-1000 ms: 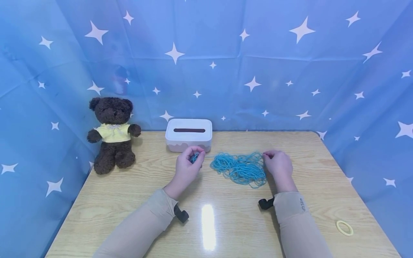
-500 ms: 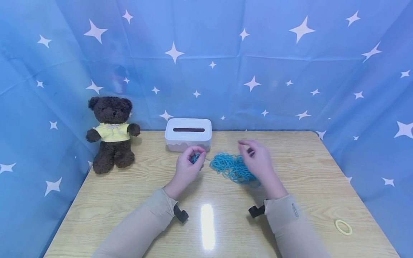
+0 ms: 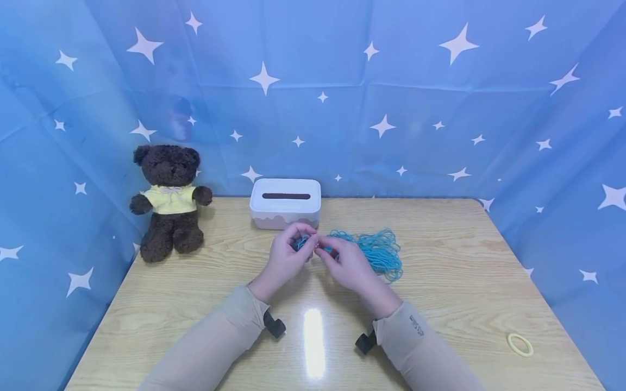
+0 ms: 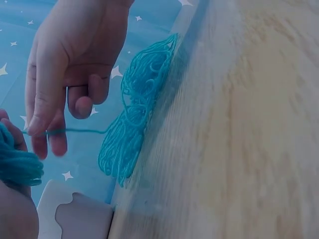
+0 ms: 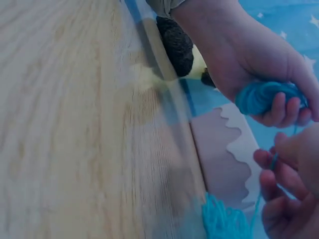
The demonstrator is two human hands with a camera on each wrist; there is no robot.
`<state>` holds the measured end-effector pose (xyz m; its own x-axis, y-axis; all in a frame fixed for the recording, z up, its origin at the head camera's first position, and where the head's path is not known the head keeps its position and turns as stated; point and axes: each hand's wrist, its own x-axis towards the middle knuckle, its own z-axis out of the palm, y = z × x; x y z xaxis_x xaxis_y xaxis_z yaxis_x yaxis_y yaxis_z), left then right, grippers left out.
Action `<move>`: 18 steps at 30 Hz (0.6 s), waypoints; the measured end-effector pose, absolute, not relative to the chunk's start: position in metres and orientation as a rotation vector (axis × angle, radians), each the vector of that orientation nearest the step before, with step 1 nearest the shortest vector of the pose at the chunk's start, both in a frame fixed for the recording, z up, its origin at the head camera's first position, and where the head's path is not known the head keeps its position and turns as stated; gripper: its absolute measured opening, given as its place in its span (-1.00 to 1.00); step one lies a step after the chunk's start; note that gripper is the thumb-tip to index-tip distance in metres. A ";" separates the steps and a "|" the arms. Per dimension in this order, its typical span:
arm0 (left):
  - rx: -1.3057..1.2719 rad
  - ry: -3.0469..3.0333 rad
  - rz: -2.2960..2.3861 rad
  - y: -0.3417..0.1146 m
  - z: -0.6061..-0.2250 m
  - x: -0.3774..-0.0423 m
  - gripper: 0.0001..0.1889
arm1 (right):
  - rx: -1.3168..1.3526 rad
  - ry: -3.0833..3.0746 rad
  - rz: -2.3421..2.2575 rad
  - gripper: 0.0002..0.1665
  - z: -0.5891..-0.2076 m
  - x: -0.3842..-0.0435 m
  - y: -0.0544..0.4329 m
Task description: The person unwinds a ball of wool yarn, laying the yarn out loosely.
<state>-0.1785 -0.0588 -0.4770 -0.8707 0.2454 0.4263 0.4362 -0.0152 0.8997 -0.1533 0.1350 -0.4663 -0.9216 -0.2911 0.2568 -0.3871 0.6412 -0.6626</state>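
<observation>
A small wound bundle of blue-green yarn (image 5: 261, 98) lies in my left hand (image 3: 285, 258), its fingers curled round it. Close beside it, my right hand (image 3: 351, 267) pinches the yarn strand (image 4: 82, 130) between thumb and fingertips. That strand runs from the bundle to a loose pile of the same yarn (image 3: 383, 253) on the table, partly hidden behind my right hand in the head view. Both hands' fingertips meet or nearly meet in front of the tissue box (image 3: 286, 205), which is white on top with a wavy edge over a greyish-pink side.
On the left at the back sits a dark brown teddy bear (image 3: 171, 201) in a yellow top. A pale yellow ring (image 3: 520, 345) lies near the right edge of the wooden table (image 3: 469, 260). A blue curtain with white stars (image 3: 342, 119) hangs behind.
My right hand has come left from the pile's right end, over the yarn, to the left hand, and now pinches the strand there. The left hand keeps its place with the bundle.
</observation>
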 end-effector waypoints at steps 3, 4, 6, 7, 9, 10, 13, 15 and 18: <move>-0.728 -2.084 -2.004 -0.058 -0.477 -0.178 -0.88 | 0.527 -2.684 1.139 -0.74 -0.465 -0.154 0.138; -0.722 -2.079 -1.997 -0.057 -0.477 -0.178 -0.89 | 0.504 -2.674 1.143 -0.76 -0.464 -0.154 0.139; -0.709 -2.077 -1.977 -0.057 -0.478 -0.178 -0.89 | 0.449 -2.661 1.148 -0.76 -0.460 -0.156 0.145; -0.700 -2.080 -1.966 -0.057 -0.478 -0.179 -0.89 | 0.423 -2.656 1.142 -0.75 -0.458 -0.157 0.148; -0.685 -2.084 -1.956 -0.057 -0.479 -0.179 -0.89 | 0.378 -2.640 1.116 -0.75 -0.454 -0.160 0.157; -0.675 -2.089 -1.951 -0.057 -0.479 -0.179 -0.89 | 0.349 -2.633 1.101 -0.74 -0.452 -0.161 0.161; -0.643 -2.097 -1.950 -0.057 -0.480 -0.180 -0.90 | 0.261 -2.629 1.062 -0.72 -0.447 -0.166 0.177; -0.625 -2.102 -1.946 -0.057 -0.480 -0.180 -0.90 | 0.187 -2.634 1.042 -0.71 -0.445 -0.169 0.188; -0.609 -2.102 -1.943 -0.057 -0.480 -0.180 -0.90 | 0.074 -2.636 1.004 -0.67 -0.444 -0.174 0.204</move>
<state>-0.1801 -0.0571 -0.4795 -0.8915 0.1542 0.4260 0.4368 0.0429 0.8985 -0.1736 0.2045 -0.4437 -0.9478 0.0645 0.3122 -0.1596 0.7517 -0.6399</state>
